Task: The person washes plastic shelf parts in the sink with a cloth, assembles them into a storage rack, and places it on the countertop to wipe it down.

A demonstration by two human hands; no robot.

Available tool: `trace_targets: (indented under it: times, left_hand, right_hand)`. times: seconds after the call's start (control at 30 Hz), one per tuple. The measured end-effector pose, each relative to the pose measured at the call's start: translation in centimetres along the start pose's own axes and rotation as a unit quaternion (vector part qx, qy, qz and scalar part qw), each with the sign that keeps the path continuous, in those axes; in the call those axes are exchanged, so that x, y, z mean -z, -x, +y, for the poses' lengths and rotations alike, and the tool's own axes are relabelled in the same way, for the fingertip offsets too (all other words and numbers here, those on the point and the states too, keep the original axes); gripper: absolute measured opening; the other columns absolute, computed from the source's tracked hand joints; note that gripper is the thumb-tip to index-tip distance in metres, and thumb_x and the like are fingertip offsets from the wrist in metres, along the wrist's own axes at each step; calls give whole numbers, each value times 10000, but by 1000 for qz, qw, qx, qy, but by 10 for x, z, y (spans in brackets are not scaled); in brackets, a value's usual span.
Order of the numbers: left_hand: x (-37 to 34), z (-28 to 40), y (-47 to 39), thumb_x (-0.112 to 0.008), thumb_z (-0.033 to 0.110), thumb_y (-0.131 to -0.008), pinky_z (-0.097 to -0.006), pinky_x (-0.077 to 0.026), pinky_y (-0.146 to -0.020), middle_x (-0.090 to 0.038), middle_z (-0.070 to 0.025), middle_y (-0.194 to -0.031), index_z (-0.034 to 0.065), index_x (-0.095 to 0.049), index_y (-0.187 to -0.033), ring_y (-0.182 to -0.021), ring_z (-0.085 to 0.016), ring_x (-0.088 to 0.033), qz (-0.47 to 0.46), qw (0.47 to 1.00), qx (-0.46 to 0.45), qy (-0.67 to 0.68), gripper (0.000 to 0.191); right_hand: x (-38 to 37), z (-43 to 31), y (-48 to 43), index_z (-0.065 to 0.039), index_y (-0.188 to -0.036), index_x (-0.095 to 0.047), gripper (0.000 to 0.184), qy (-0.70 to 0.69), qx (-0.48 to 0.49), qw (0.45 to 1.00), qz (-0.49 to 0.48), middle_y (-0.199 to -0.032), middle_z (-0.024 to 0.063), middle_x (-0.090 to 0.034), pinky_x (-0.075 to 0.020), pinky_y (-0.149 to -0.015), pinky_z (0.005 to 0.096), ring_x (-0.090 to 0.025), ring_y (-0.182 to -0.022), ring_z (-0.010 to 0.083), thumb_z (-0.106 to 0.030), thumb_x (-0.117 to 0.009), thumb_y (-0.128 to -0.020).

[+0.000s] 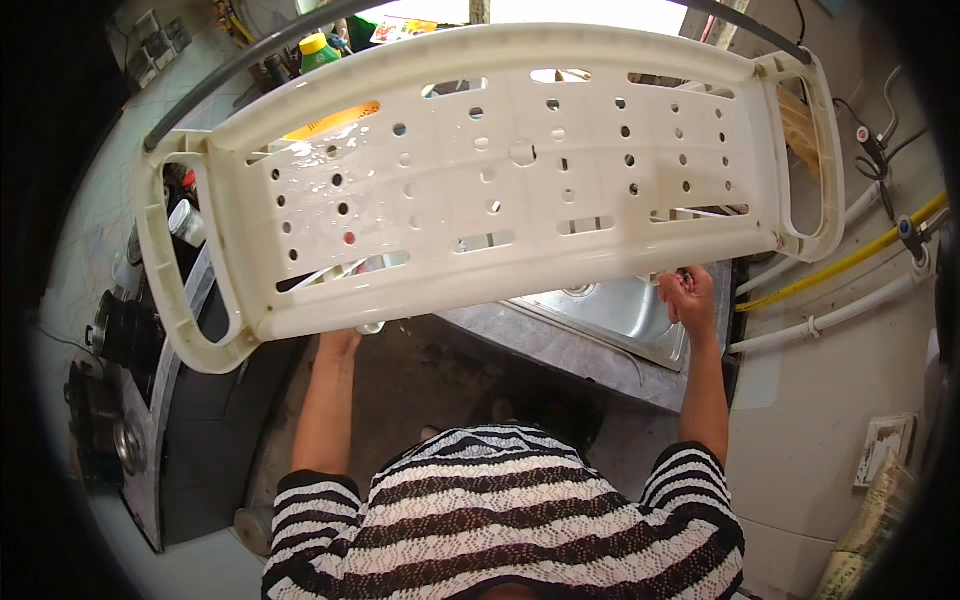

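Observation:
A wet white plastic rack shelf (442, 180), pierced with round holes and slots, fills the upper view, a grey metal tube joined to its two looped ends. Below the shelf's right part, my right hand (686, 296) has its fingers curled at a pale piece near the lower edge; whether it grips that piece is unclear. Most of my left hand (341, 339) is hidden behind the shelf's lower left edge, with only the wrist and a bit of the hand showing. Beneath my right hand lies a stainless steel sink (622, 319), partly covered by the shelf.
A grey stone counter (510, 334) surrounds the sink. Dark pots (127, 334) stand on the left counter. A yellow hose (840, 259) and white pipes (862, 313) run along the right wall. Behind the shelf is a green bottle with a yellow cap (316, 52).

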State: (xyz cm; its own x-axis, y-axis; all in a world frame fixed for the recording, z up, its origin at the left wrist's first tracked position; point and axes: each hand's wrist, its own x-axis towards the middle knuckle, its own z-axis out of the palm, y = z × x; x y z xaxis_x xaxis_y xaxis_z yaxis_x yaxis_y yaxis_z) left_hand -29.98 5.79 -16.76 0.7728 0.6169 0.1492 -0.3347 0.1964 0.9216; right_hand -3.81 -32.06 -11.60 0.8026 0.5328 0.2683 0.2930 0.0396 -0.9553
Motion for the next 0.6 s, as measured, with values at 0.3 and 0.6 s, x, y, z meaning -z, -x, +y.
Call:
trace_targets:
  times: [0.3,0.6]
  left_hand:
    - [-32,-6,-29,-549,98,-764,-319,-419,-819,-488,-102,-1058,24,-382,-1152,-951,-184,-499,-7,999,-12,51,429]
    - [-50,-35,-45,-524,131,-786,-299,-427,-781,-508,-93,-1006,23,-411,-1122,-915,-166,-509,-39,998,5,55,371]
  right_hand:
    - [9,-21,11,-8,-797,-520,106,35,-16,998,53,-554,3,-485,-289,-353,162,-387,-403,33,-92,-569,-754]
    - [29,-31,35,-1,-866,-521,149,54,-19,996,73,-683,9,-519,-341,-444,163,-420,-492,33,-87,-570,-755]
